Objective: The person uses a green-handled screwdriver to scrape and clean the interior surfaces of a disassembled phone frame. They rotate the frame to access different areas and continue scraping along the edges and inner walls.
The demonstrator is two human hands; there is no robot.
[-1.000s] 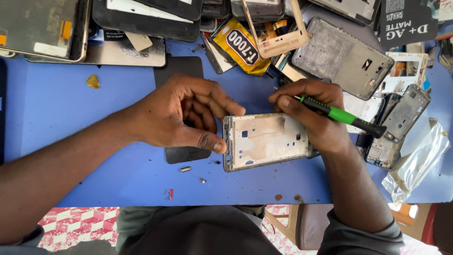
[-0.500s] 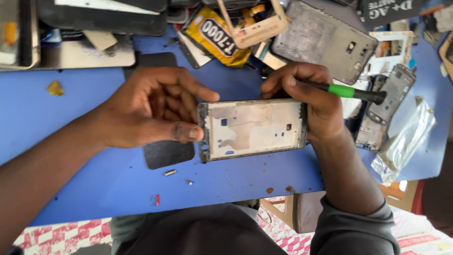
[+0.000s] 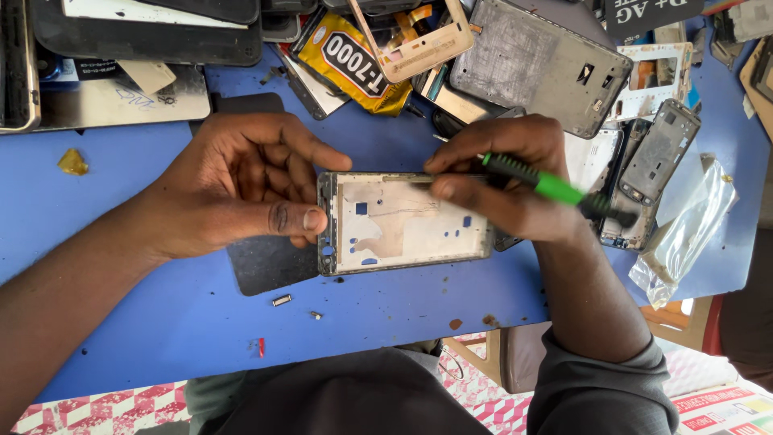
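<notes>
Phone frame (image 3: 407, 221) sits flatter on the blue bench (image 3: 121, 322) now than a second ago. Left hand (image 3: 241, 189) pinches its left end, right hand (image 3: 503, 181) grips a green screwdriver (image 3: 551, 187), tip hidden over its top edge.

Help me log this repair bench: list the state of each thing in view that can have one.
Left hand: grips the left end of the phone frame.
Right hand: holds the screwdriver, its tip end at the frame.
Phone frame: stripped, no screen, held flat above the table.
Screwdriver: green and black, tilted low.
Glue tube: lying flat, crumpled.
Plastic bag: looks empty, crumpled.
Blue table: scattered with small loose parts.
</notes>
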